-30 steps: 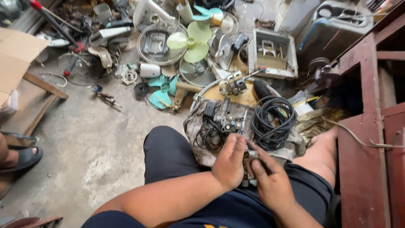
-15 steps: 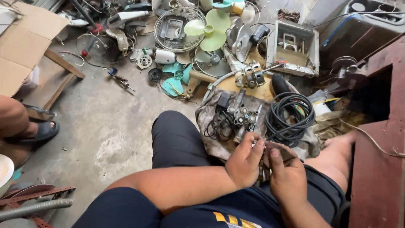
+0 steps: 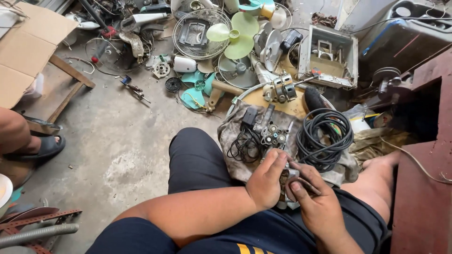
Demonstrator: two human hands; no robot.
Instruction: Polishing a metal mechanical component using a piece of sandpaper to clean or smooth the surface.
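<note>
The person sits on the floor with the legs apart, and both hands meet over the lap, so the work stays close to the eyes and steady. The left hand [image 3: 264, 181] is closed around a small metal motor part [image 3: 287, 181], with the fingers curled over its top to keep it from turning. The right hand [image 3: 316, 203] grasps the same part from the other side, the index finger and thumb pressed on its edge; whether it holds also a small tool, I cannot tell. The part sits between the two hands, just above the dark shorts [image 3: 197, 160]. In front of the knees a grey cloth [image 3: 235, 136] is spread, probably to keep small pieces from being lost, and on it lie little gears [image 3: 273, 136] and a coiled black cable [image 3: 325, 136]. Farther away on the concrete floor [image 3: 113, 141] lie green fan blades [image 3: 235, 35] and a wire fan guard [image 3: 197, 28].
</note>
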